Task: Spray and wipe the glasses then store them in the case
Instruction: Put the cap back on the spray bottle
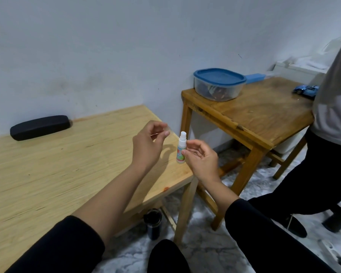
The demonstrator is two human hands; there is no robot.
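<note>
Black sleeves are being worn on both forearms, which are reaching out over the near corner of the pale wooden worktop (47, 174). A small white spray bottle (181, 148) is being held upright by the right hand (200, 159), its fingers (185, 152) pinched on the bottle's side above the worktop's right edge. Just beside it, the left hand (148, 143) is being held raised, fingers (163, 133) curled together around something thin and clear that is too blurred to be made out. Farther back, a black glasses case (40, 127) is lying closed on the worktop against the wall, well apart from both hands. Beyond, on a darker wooden table (260, 113), a blue-lidded container (219, 83) and a blue toy car (306, 91) are being kept. A second person is standing at the right.
</note>
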